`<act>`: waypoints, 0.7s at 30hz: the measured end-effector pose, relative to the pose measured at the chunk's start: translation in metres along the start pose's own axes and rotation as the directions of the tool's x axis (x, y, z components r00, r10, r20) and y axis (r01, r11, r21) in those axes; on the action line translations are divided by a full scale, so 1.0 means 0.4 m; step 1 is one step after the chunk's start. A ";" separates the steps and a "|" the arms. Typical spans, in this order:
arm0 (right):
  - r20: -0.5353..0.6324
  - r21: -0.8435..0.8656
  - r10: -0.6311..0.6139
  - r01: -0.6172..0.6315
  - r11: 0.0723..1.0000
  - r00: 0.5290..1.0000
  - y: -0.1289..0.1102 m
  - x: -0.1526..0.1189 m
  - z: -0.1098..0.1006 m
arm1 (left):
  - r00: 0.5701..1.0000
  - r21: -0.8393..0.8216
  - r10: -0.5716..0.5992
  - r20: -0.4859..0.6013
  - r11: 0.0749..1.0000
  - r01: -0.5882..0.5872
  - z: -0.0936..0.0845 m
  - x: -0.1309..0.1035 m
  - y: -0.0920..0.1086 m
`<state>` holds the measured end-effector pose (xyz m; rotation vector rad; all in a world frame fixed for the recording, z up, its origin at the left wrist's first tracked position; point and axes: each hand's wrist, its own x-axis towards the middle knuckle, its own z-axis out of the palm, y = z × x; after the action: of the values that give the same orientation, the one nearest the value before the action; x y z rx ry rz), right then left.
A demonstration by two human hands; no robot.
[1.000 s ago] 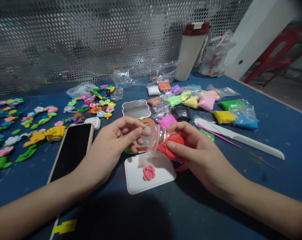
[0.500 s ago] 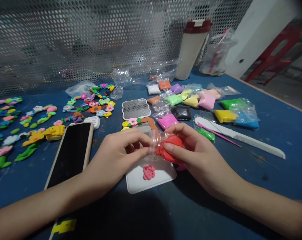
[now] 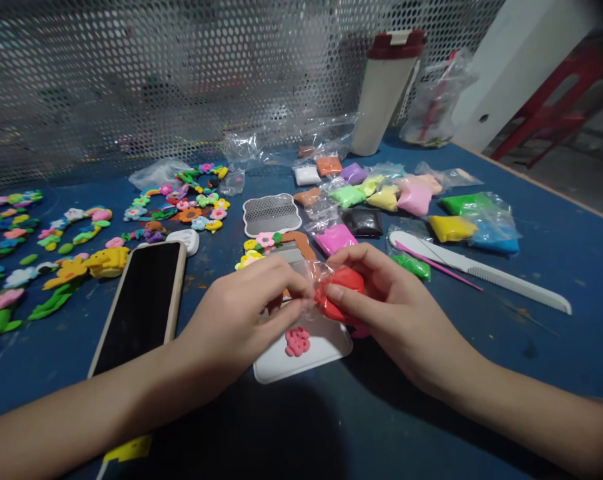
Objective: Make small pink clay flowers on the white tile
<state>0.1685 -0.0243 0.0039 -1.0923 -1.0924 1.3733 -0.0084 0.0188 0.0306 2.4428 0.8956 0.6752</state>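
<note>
Between my two hands is a clear bag of red clay (image 3: 348,283). My right hand (image 3: 381,293) is closed round the red lump, thumb on its front. The fingertips of my left hand (image 3: 261,300) pinch the bag's clear plastic end; their tips are partly hidden. Under them lies a white rectangular plate (image 3: 326,347) with a pink clay flower (image 3: 298,341) on it. Behind, partly covered by my left hand, is a small mirror frame edged with brown clay (image 3: 298,241) and clay flowers (image 3: 265,241). A second wavy-edged mirror (image 3: 272,217) lies farther back.
Several bagged clay colours, among them black (image 3: 362,223) and yellow (image 3: 451,229), lie beyond my right hand. A white comb (image 3: 511,280) and pink stick (image 3: 438,267) are at right. A phone (image 3: 141,307) and clay-decorated pieces (image 3: 191,210) are at left. A tumbler (image 3: 386,93) stands behind.
My left fingertips have shifted slightly right and down, closer to the red clay, along the plastic end. My right hand keeps its hold. The view has tilted very slightly.
</note>
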 end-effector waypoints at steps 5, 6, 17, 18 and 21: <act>-0.010 0.033 -0.017 0.018 0.999 1.000 -0.002 0.001 -0.008 | 0.984 -0.119 -0.174 -0.024 0.978 0.170 -0.016 0.004 -0.001; -0.014 0.034 -0.018 0.018 0.999 1.000 -0.003 0.003 -0.010 | 0.975 -0.162 -0.219 -0.037 0.964 0.210 -0.020 0.006 -0.001; -0.069 0.096 0.046 -0.039 0.995 0.997 -0.005 0.011 -0.013 | 0.887 -0.550 -0.458 0.050 0.729 0.407 -0.019 0.024 -0.025; -0.067 0.104 0.048 -0.041 0.994 0.997 -0.005 0.011 -0.012 | 0.884 -0.586 -0.464 0.066 0.699 0.410 -0.017 0.024 -0.029; -0.050 0.133 0.050 -0.043 0.990 0.997 -0.005 0.012 -0.012 | 0.876 -0.639 -0.474 0.089 0.648 0.415 -0.014 0.024 -0.032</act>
<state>0.1732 -0.0192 0.0046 -1.0571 -0.9289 1.4240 -0.0112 0.0357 0.0305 1.5043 1.0357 0.7467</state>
